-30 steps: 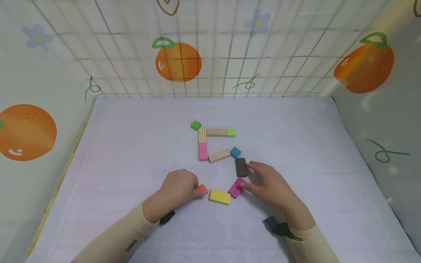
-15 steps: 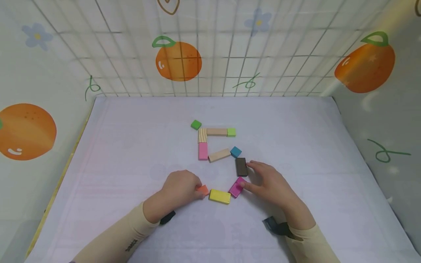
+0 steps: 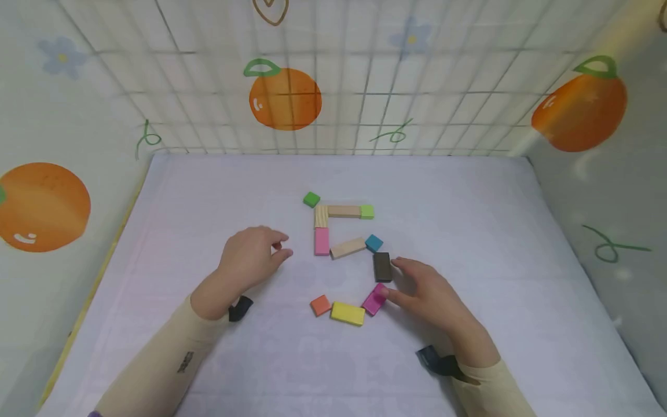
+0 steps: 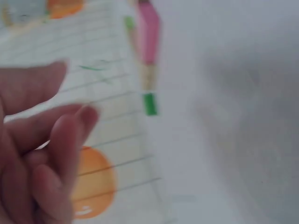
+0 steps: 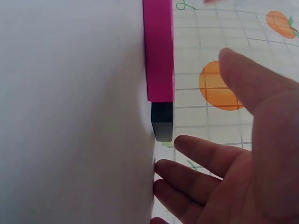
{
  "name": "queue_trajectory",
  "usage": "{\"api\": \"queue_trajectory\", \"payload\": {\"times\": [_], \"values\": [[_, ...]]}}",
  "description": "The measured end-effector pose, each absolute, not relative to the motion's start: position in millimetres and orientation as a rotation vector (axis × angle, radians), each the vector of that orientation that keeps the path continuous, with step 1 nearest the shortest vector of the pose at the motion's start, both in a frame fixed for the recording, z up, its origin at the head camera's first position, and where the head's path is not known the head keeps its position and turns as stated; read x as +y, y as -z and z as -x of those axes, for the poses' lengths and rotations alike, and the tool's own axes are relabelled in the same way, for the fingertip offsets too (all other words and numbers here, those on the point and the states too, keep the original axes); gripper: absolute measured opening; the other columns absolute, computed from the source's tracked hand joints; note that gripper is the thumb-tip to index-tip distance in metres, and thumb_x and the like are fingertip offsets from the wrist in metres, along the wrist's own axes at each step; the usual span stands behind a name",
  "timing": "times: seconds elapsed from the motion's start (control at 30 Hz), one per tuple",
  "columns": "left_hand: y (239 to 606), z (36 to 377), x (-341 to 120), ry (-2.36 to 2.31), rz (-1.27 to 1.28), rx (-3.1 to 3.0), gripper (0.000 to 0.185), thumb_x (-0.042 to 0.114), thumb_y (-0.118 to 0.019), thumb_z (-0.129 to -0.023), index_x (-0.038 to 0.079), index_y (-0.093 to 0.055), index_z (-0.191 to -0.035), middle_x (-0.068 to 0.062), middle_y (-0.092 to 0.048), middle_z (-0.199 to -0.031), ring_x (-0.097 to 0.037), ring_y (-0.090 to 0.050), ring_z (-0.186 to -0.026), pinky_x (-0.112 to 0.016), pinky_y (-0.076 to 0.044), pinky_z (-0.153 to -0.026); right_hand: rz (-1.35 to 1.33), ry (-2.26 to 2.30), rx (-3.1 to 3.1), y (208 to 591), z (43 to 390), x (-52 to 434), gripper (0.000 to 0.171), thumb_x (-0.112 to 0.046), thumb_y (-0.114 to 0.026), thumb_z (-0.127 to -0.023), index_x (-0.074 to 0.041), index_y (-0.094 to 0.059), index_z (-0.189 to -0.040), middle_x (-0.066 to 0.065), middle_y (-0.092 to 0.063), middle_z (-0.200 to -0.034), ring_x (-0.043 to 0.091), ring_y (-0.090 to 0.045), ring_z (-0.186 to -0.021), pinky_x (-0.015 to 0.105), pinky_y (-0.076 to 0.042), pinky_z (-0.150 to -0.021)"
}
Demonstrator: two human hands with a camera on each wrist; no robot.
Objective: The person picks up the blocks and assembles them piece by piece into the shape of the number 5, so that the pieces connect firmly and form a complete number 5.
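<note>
**Block layout and hand positions on the white table**

The white table (image 3: 469, 231) carries a loose chain of flat wooden blocks near its centre. The left hand (image 3: 250, 258) hovers above the table, to the left of the pink block (image 3: 321, 241), fingers loosely curled and holding nothing. The right hand (image 3: 427, 289) lies low on the table with fingers spread and nearly straight; its thumb tip touches the magenta block (image 3: 375, 299) and its index fingertip lies against, or just beside, the dark brown block (image 3: 382, 266).

The magenta block is a flat rectangle, tilted, with bright, even colour; in the right wrist view (image 5: 159, 51) it shows as a long narrow edge. Its lower end touches the yellow block (image 3: 348, 313), a flat rectangle lying nearly level. The orange block (image 3: 320, 305), a small square, lies just left of the yellow block and apart from both hands.
</note>
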State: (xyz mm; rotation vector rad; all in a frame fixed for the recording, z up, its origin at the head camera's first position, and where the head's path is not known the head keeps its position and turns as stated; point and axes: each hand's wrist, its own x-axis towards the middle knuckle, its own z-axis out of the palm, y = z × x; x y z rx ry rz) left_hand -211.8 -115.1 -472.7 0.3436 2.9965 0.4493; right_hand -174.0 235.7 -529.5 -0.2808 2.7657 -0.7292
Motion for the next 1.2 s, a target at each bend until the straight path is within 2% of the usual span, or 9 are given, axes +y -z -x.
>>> {"api": "queue_trajectory", "payload": {"times": [0.17,0.3,0.37,0.5,0.6,0.7,0.87,1.03,1.2], "values": [[475,274,-108,-0.383,-0.408,3.057,0.046,0.033,-0.064,-0.099,0.019,-0.059,-0.142,-0.008,-0.066,-0.133,-0.027,-0.068,-0.113,-0.042,-0.058,-0.079,0.259,0.765,2.757,532,174,237,0.083,-0.059,-0.072,-0.085,-0.015,-0.046,-0.151,0.015,-0.048,-0.153,0.040,-0.039,-0.143,0.063,-0.036,-0.111],[480,324,-94,-0.183,-0.533,3.004,0.049,0.022,-0.056,-0.102,0.020,-0.049,-0.150,-0.005,-0.057,-0.147,-0.024,-0.059,-0.130,-0.041,-0.057,-0.090,0.253,0.796,2.741,537,174,237,0.083,-0.060,-0.072,-0.085,-0.016,-0.046,-0.151,0.014,-0.047,-0.154,0.040,-0.039,-0.144,0.063,-0.036,-0.111],[487,342,-86,-0.122,-0.564,2.947,0.047,0.018,-0.052,-0.102,0.020,-0.050,-0.150,-0.003,-0.056,-0.148,-0.021,-0.057,-0.132,-0.040,-0.056,-0.091,0.240,0.804,2.741,539,174,236,0.082,-0.059,-0.072,-0.085,-0.017,-0.046,-0.151,0.013,-0.048,-0.153,0.039,-0.040,-0.144,0.062,-0.037,-0.111],[506,362,-78,-0.108,-0.535,2.846,0.044,0.015,-0.049,-0.102,0.023,-0.056,-0.145,-0.001,-0.059,-0.145,-0.017,-0.059,-0.123,-0.037,-0.055,-0.089,0.224,0.800,2.742,538,172,237,0.080,-0.056,-0.073,-0.086,-0.017,-0.047,-0.151,0.012,-0.048,-0.153,0.038,-0.040,-0.144,0.062,-0.037,-0.111],[513,363,-81,-0.134,-0.500,2.825,0.041,0.016,-0.050,-0.103,0.024,-0.059,-0.142,0.002,-0.061,-0.143,-0.017,-0.059,-0.124,-0.037,-0.054,-0.091,0.233,0.781,2.755,535,171,239,0.080,-0.056,-0.073,-0.086,-0.016,-0.047,-0.150,0.013,-0.049,-0.152,0.039,-0.041,-0.143,0.062,-0.037,-0.111],[515,361,-90,-0.169,-0.487,2.832,0.037,0.020,-0.053,-0.103,0.023,-0.061,-0.139,0.001,-0.063,-0.140,-0.021,-0.058,-0.130,-0.040,-0.052,-0.099,0.245,0.761,2.780,531,171,241,0.080,-0.056,-0.073,-0.086,-0.014,-0.048,-0.150,0.014,-0.051,-0.151,0.040,-0.043,-0.142,0.061,-0.037,-0.111],[516,346,-117,-0.292,-0.417,2.835,0.032,0.022,-0.058,-0.103,0.021,-0.067,-0.134,-0.002,-0.067,-0.135,-0.025,-0.059,-0.130,-0.043,-0.047,-0.106,0.253,0.746,2.785,530,170,242,0.080,-0.057,-0.073,-0.086,-0.014,-0.048,-0.149,0.014,-0.051,-0.151,0.040,-0.043,-0.141,0.061,-0.038,-0.111],[517,315,-138,-0.458,-0.340,2.805,0.029,0.019,-0.062,-0.100,0.018,-0.071,-0.127,-0.005,-0.070,-0.129,-0.026,-0.063,-0.124,-0.045,-0.049,-0.104,0.249,0.757,2.768,530,171,241,0.081,-0.060,-0.070,-0.087,-0.015,-0.047,-0.150,0.014,-0.050,-0.152,0.040,-0.041,-0.142,0.062,-0.037,-0.111],[517,275,-146,-0.646,-0.381,2.728,0.027,0.017,-0.072,-0.093,0.013,-0.075,-0.119,-0.004,-0.076,-0.110,-0.019,-0.069,-0.103,-0.040,-0.054,-0.092,0.248,0.746,2.769,529,172,242,0.082,-0.060,-0.069,-0.087,-0.014,-0.046,-0.151,0.014,-0.049,-0.153,0.040,-0.041,-0.143,0.062,-0.036,-0.112]]}}
